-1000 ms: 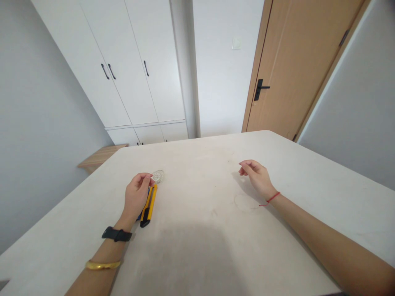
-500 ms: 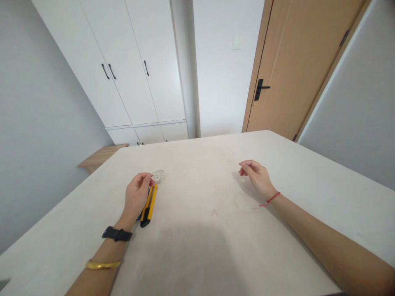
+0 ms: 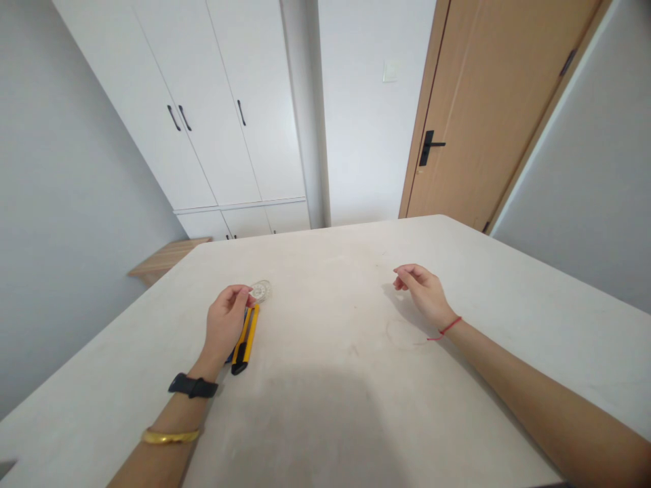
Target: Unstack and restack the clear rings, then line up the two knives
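Observation:
My left hand (image 3: pixel 228 318) is closed in a pinch at the edge of a small clear round spool of thin see-through line (image 3: pixel 261 291). Just below those fingers lies a yellow utility knife (image 3: pixel 247 339) with a black end, and something dark blue (image 3: pixel 230 356) shows partly from under the hand. On the right, my right hand (image 3: pixel 421 288) hovers over the table with thumb and fingers pinched together. What it holds, if anything, is too fine to make out. A faint loop of thin clear line (image 3: pixel 389 335) lies on the table below it.
The pale table top (image 3: pixel 315 305) spans the view. Behind it stand a white wardrobe (image 3: pixel 244 163) and a wooden door (image 3: pixel 488 108) with a black handle. A wooden surface (image 3: pixel 170 257) juts out beyond the table's far left corner.

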### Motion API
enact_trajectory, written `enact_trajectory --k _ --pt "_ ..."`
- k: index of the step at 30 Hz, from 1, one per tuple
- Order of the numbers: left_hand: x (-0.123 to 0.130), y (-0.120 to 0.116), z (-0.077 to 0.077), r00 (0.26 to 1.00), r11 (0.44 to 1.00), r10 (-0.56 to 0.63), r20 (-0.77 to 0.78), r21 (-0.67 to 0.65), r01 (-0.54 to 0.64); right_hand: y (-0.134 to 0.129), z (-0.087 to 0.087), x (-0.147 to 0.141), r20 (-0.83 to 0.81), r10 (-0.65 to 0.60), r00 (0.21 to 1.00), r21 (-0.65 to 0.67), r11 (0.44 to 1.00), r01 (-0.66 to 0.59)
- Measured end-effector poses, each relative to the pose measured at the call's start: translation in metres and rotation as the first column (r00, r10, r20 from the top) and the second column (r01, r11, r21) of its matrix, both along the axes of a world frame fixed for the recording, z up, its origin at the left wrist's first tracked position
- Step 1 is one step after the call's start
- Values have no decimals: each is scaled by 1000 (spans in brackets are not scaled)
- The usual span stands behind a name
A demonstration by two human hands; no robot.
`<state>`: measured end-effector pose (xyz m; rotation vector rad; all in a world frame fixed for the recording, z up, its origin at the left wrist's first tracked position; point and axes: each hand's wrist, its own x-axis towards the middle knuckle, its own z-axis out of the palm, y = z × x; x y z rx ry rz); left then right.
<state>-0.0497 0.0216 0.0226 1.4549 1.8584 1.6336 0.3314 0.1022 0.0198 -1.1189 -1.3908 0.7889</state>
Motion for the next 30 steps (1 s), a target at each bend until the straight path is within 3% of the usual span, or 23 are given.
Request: enact_trajectory --k 30 --pt "-2 1 -2 1000 1000 8 -18 -5 -8 0 -1 2 54 -8 998 10 1000 8"
